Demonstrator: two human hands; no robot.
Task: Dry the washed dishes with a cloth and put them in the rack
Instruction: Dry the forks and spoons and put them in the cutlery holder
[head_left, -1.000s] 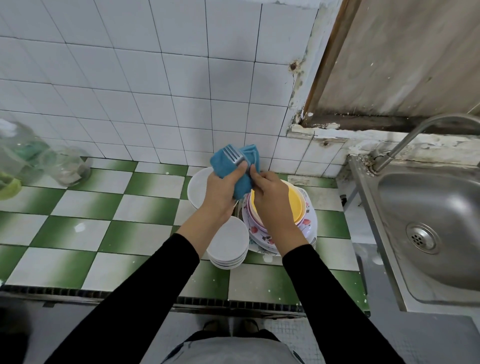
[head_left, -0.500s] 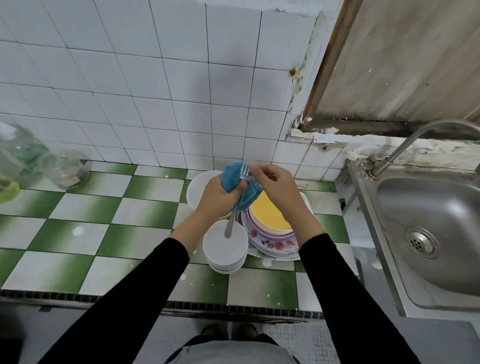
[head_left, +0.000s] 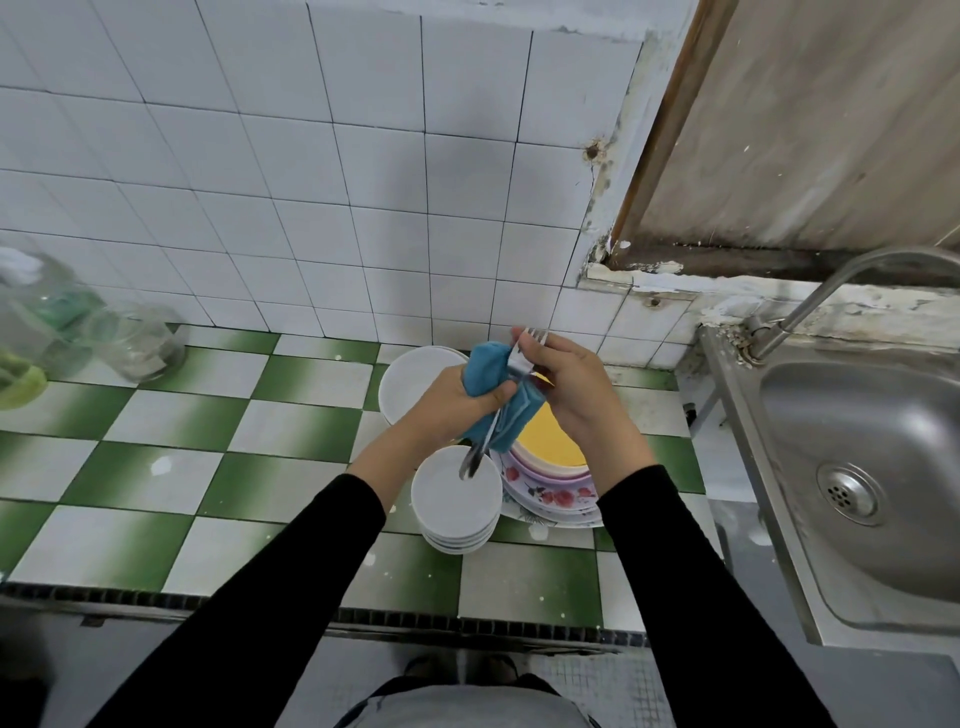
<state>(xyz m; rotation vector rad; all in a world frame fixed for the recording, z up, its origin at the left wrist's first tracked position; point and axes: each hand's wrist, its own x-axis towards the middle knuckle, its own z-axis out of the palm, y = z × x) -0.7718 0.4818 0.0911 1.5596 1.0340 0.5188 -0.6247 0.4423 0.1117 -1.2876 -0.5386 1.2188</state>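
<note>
My left hand (head_left: 449, 402) grips a blue cloth (head_left: 491, 371) wrapped round the middle of a metal fork (head_left: 475, 460). The fork's handle hangs down out of the cloth over a stack of small white bowls (head_left: 457, 506). My right hand (head_left: 569, 382) pinches the fork's head, and the tines show above my fingers. Below my hands stands a stack of flowered plates (head_left: 545, 493) with a yellow plate (head_left: 548, 441) on top. A white plate (head_left: 415, 379) lies behind my left hand. No rack is in view.
The dishes stand on a green-and-white tiled counter (head_left: 171, 467) against a white tiled wall. A steel sink (head_left: 872, 467) with a tap (head_left: 826, 291) is at the right. Glass jars (head_left: 135, 338) and a bottle stand at the far left. The counter's front edge runs below the bowls.
The fork's tines were pressed in the cloth up by the wall. Both hands came down over the dishes, my right hand took the tines, and the handle now hangs out below.
</note>
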